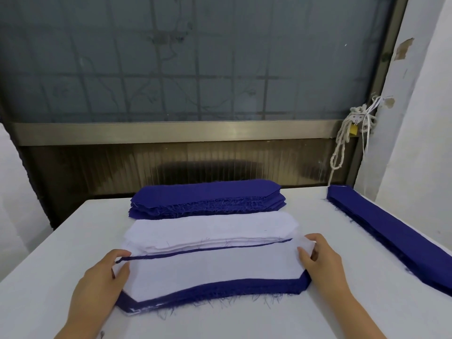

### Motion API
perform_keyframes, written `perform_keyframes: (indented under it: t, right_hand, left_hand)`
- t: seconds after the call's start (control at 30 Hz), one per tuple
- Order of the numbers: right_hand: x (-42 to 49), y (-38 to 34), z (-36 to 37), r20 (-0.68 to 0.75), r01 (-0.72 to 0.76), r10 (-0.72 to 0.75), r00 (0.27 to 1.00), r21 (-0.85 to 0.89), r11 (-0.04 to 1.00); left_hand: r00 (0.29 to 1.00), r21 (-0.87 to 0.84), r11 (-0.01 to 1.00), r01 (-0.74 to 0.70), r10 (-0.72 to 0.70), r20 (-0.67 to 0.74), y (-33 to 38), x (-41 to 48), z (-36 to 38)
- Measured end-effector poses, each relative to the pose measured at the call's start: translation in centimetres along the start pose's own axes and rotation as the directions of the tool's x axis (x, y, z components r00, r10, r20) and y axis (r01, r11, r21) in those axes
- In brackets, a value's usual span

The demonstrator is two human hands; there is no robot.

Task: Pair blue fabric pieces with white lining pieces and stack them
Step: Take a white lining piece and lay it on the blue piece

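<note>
A stack of paired pieces (pixel 210 293) lies nearest me, blue edges showing under a white lining piece (pixel 210 267) on top. My left hand (pixel 105 277) pinches the left end of that white piece together with a blue edge. My right hand (pixel 322 260) pinches its right end. Behind it lies a stack of white lining pieces (pixel 210 231), and behind that a stack of blue fabric pieces (pixel 208 198).
A long pile of blue strips (pixel 391 231) runs along the right side of the white table (pixel 49 277). A window with a metal frame (pixel 171 129) stands behind the table. A knotted white cord (pixel 342 143) hangs at the back right by the wall.
</note>
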State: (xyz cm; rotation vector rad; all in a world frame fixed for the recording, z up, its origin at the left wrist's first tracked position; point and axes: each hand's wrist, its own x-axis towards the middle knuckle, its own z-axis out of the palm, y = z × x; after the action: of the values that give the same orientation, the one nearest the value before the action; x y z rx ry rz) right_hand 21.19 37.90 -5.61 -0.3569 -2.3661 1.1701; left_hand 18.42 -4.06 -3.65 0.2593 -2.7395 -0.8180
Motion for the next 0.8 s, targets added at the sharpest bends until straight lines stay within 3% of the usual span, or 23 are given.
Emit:
perform_keyframes:
  t: [0.8]
  right_hand:
    - [0.07, 0.05, 0.42, -0.038, 0.029, -0.034, 0.999, -0.131, 0.991]
  left_hand:
    - [0.997, -0.088, 0.995, -0.038, 0.031, -0.074, -0.83, 0.06, 0.36]
